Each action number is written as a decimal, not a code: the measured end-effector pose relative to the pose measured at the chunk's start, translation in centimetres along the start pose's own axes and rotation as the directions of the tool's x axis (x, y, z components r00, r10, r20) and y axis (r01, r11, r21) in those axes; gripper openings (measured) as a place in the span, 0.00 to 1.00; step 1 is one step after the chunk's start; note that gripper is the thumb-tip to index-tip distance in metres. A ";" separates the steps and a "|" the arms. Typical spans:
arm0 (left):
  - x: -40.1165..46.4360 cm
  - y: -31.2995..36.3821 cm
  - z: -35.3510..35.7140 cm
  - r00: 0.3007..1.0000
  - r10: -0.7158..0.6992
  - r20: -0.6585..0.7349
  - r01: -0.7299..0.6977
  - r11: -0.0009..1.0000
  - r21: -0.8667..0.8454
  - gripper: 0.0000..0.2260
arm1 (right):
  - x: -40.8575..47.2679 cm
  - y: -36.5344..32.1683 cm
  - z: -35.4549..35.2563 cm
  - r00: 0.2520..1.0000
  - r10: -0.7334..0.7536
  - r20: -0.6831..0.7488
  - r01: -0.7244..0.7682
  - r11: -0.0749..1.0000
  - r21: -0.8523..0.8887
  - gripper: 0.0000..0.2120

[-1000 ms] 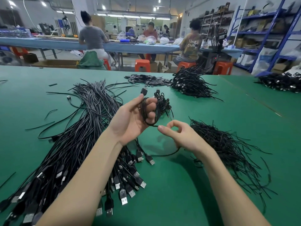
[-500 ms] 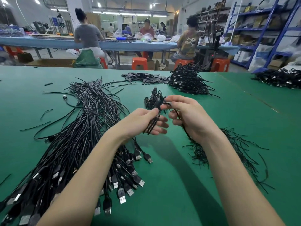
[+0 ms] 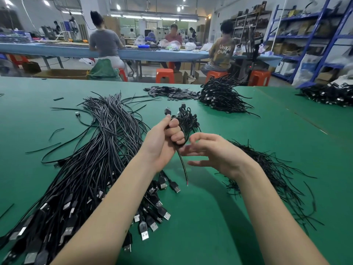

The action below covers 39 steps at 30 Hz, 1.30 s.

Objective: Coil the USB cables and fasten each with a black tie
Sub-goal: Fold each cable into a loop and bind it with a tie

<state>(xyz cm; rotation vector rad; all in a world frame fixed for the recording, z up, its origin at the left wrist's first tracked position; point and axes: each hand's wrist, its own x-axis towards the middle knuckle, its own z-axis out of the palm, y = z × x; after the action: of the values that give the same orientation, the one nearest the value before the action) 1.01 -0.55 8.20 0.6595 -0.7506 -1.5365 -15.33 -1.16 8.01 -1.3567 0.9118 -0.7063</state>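
Green table (image 3: pixel 248 131), left hand (image 3: pixel 164 138) fisted

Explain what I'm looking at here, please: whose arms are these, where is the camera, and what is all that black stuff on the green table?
No machine here: these are a person's two bare arms, filmed by a camera worn on the head, looking forward and down. The left hand grips a coiled USB cable, whose loose end hangs down below the fist. The right hand is beside it with fingers relaxed, holding nothing that I can see. On the green table lie a long bundle of uncoiled USB cables at left, thin black ties at right, and a pile of cables farther back, apparently finished ones. Behind, other workers sit at a blue bench.
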 end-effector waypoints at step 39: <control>-0.5 -3.6 0.9 0.931 0.308 0.196 -0.278 0.250 0.927 0.08 | 0.0 -0.2 -1.0 0.887 -0.301 -0.350 0.292 0.953 -0.081 0.09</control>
<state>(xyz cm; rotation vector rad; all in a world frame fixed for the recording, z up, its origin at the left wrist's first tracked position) -1.84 0.18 5.96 1.3132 -1.7129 -0.5458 -16.17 -1.71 8.26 -1.4325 1.0108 -1.2134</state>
